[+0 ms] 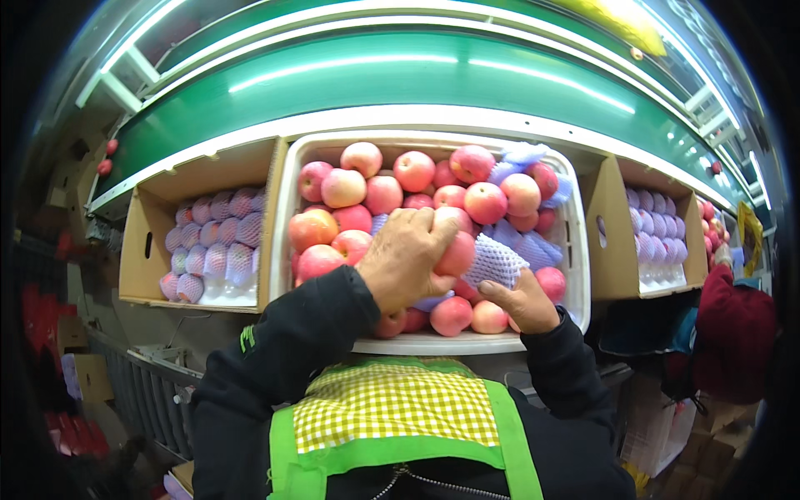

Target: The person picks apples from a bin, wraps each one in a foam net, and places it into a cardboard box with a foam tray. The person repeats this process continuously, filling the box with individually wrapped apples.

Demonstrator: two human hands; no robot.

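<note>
Over a white plastic crate (pixel 578 237) of loose red apples, my left hand (pixel 406 253) grips an apple (pixel 456 255) from above. My right hand (pixel 525 300) holds a purple foam net sleeve (pixel 497 259) just right of that apple, thumb on the sleeve's near side. The far end of the sleeve is close to the apple; whether they touch, I cannot tell. More foam net sleeves (pixel 531 247) lie among the apples at the crate's right side. Other apples (pixel 451 315) lie beneath and in front of my hands.
On the left stands a cardboard box (pixel 140 250) of sleeved apples; another cardboard box (pixel 603 250) holds more on the right. A green conveyor belt (pixel 406 78) runs beyond the crate. At far right, a co-worker in a dark red sleeve (pixel 731 325) reaches toward apples.
</note>
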